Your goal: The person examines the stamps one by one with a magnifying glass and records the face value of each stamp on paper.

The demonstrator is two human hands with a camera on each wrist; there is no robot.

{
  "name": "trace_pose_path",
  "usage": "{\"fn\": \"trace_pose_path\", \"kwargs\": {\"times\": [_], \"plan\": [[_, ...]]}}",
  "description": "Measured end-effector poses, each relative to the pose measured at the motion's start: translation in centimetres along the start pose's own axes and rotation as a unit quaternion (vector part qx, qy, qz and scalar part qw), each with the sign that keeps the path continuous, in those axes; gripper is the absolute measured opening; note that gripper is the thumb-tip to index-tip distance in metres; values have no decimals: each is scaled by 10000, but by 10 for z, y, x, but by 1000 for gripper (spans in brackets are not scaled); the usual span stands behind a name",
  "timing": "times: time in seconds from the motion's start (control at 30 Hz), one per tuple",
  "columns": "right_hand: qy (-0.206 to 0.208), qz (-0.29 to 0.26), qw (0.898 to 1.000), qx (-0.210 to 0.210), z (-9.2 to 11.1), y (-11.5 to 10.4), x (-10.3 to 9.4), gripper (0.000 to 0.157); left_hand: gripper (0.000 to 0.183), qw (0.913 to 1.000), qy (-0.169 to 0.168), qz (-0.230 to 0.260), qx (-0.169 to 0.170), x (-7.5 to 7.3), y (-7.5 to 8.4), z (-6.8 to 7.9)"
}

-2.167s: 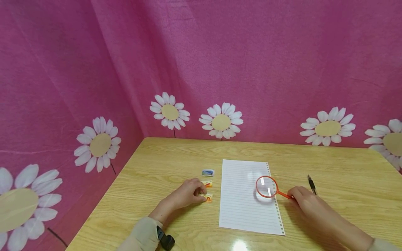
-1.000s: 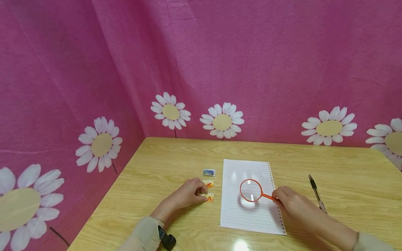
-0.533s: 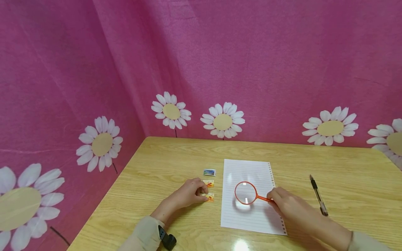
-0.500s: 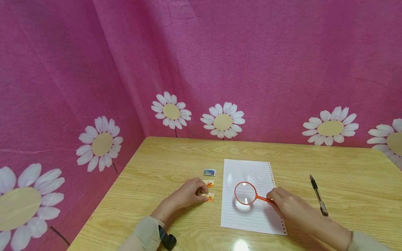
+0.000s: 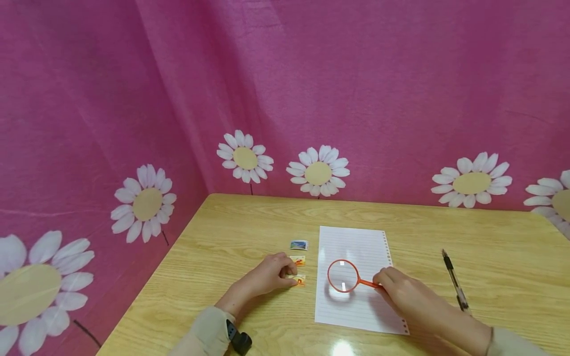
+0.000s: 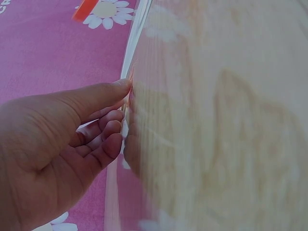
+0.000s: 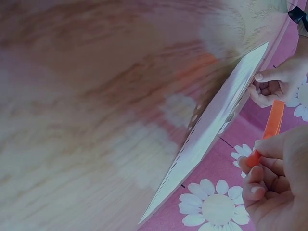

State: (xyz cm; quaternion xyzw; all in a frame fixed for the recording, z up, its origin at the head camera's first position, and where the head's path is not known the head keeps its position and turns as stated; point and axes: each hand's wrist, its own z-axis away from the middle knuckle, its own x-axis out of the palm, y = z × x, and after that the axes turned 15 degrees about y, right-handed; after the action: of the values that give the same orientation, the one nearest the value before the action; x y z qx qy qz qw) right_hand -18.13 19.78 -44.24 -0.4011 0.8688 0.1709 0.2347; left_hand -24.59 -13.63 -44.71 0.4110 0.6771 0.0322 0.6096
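Note:
My right hand (image 5: 403,289) pinches the handle of a red-orange magnifying glass (image 5: 367,283), also seen edge-on in the right wrist view. Its round lens is above the left half of a lined loose-leaf sheet (image 5: 352,314). Left of the sheet, three small stamp-like pieces lie in a column: a blue one (image 5: 299,244) at the far end, an orange-and-yellow one (image 5: 300,260) in the middle, a similar one (image 5: 302,282) nearest. My left hand (image 5: 269,273) rests beside them, thumb touching the nearest piece, loosely bent fingers at the middle piece. The hand partly covers both.
A black-gripped pen (image 5: 454,279) lies on the wooden table (image 5: 240,222), right of the sheet, partly behind the right forearm. A pink curtain (image 5: 378,89) with daisies hangs behind the table and along its left side.
My right hand has carried the magnifying glass leftward, from the sheet's punched edge to its left half, uncovering more of the pen. The left hand stays at the small pieces.

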Motion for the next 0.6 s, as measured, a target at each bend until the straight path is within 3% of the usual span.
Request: {"fn": "trace_pose_path", "kwargs": {"times": [0.6], "plan": [[-125,98,9999,-5,-7,-7,10,54,14,9999,43,67,67,1,0,0]]}}
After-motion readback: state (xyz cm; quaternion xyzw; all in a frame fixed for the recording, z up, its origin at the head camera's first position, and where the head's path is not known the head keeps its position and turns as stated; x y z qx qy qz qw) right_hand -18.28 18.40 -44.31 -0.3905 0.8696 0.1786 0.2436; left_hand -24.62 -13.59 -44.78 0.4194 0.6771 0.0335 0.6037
